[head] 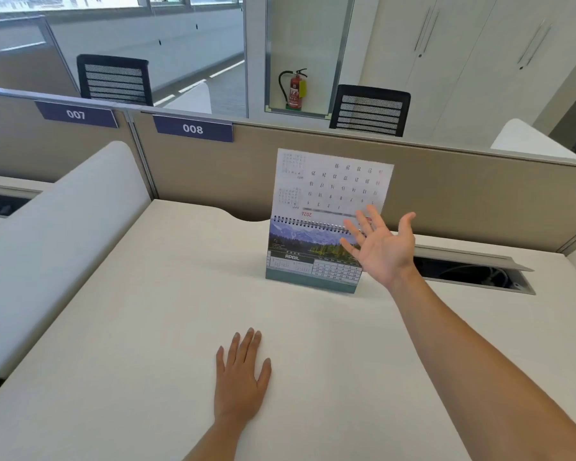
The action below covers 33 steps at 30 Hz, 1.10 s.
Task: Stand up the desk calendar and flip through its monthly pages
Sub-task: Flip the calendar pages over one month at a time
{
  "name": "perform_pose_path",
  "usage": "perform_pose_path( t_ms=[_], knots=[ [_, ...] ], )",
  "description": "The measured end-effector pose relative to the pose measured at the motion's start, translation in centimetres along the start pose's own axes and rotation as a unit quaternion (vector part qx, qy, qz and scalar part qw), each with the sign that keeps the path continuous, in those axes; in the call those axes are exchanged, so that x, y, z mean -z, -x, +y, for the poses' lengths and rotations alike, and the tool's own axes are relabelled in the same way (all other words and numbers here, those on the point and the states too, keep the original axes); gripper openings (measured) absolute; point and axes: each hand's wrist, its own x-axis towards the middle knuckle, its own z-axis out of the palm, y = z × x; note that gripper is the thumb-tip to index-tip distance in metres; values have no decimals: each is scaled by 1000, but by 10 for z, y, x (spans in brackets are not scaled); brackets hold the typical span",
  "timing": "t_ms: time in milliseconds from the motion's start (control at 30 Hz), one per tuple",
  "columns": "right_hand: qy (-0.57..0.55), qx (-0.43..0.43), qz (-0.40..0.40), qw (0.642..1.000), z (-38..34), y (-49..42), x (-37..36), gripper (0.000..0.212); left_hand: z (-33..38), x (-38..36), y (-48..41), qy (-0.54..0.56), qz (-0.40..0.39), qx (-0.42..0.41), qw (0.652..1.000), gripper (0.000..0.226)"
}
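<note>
The desk calendar (300,257) stands upright on the white desk (147,327), near the back partition. Its front page shows a mountain lake photo and the word APRIL. One page (333,184) is swung up above the spiral binding, its printed dates upside down and slightly blurred. My right hand (383,247) is raised in front of the calendar's right side, palm showing, fingers spread, fingertips at the binding and the raised page's lower edge. My left hand (240,377) lies flat, palm down, on the desk nearer to me, holding nothing.
A beige partition (463,201) with labels 007 and 008 runs behind the desk. An open cable hatch (473,271) lies right of the calendar. A white side divider (64,227) stands at left. Two black chairs, cabinets and a fire extinguisher (295,89) are beyond.
</note>
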Motion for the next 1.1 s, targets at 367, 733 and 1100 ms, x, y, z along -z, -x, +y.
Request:
perform_pose_path(
  t_ms=[367,733,1100],
  knots=[
    [200,99,317,922,36,-3,42,32,1,2,1,1,-2,5,1000,60],
    [454,-60,165,874,80,13,67,67,2,4,1,-7,-8,3,1000,60],
    [469,-60,169,865,92,19,71,74,3,4,1,2,3,4,1000,59]
  ],
)
